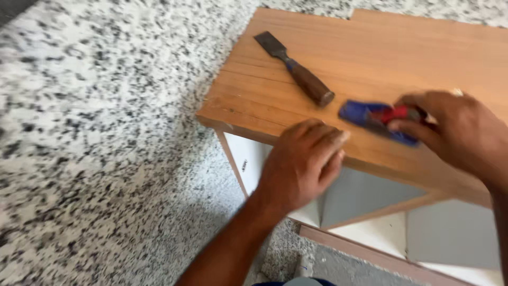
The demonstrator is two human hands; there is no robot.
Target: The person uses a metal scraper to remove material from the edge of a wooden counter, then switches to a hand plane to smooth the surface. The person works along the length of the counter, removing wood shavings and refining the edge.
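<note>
Speckled black-and-white granite floor [90, 132] is seen across the left half of the view. On it stands a cabinet-like unit with white inner panels [248, 161], topped by a brown laminated wooden board [381, 53] that serves as the tabletop.

A flat steel chisel with a dark brown wooden handle [296, 69] is laid diagonally on the board, blade toward the far-left corner, untouched, well apart from both hands.

The left hand [301, 164] is pressed flat at the board's near edge, fingers [325, 140] extended and close together, curled slightly over the lip. Nothing is held; the board is being steadied.

Just to the right, a small blue-bodied hand tool with a red part [378, 119] is set on the board surface near the near edge. The right hand [455, 130] is closed on its right end, thumb below and fingers over the top. Motion blur is heavy here; it is probably a small block plane or trimmer, but this cannot be confirmed.

Step in hand, as judged: the blue tool is being worked along the board near its edge while the board is braced.

Next move, as judged: firm downward pressure from the left hand is called for, the tool kept flat and parallel to the edge, left fingers kept out of its path.
</note>
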